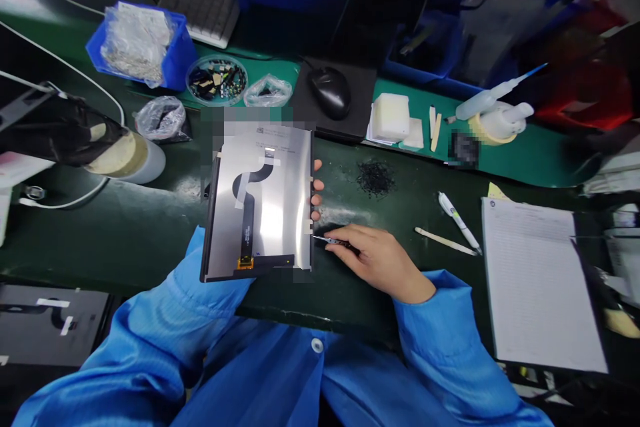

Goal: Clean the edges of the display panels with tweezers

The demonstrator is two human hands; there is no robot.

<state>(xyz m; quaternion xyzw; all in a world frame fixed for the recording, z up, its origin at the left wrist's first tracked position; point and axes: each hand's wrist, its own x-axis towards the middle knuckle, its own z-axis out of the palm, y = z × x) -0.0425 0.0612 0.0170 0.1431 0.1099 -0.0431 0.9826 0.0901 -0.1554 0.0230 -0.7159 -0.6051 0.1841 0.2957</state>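
Observation:
A display panel [280, 213] with a shiny metal back is held up over the bench, tilted slightly. A black flex cable [247, 213] runs down its back to a gold-coloured connector at the lower edge. My left hand [317, 190] grips the panel from behind; only its fingertips show, curled round the right edge. My right hand [383, 259] pinches a pair of tweezers [345, 243], whose thin tip is at the panel's lower right edge, near a small pale tab. Whether the tip touches the panel I cannot tell.
Black scraps [376, 178] lie in a pile beyond my right hand. To the right are a wooden stick [445, 241], a white pen [459, 221] and a paper form [540, 280]. A mouse [329, 92], a dish of small parts [217, 80] and a blue bin [180, 47] stand behind.

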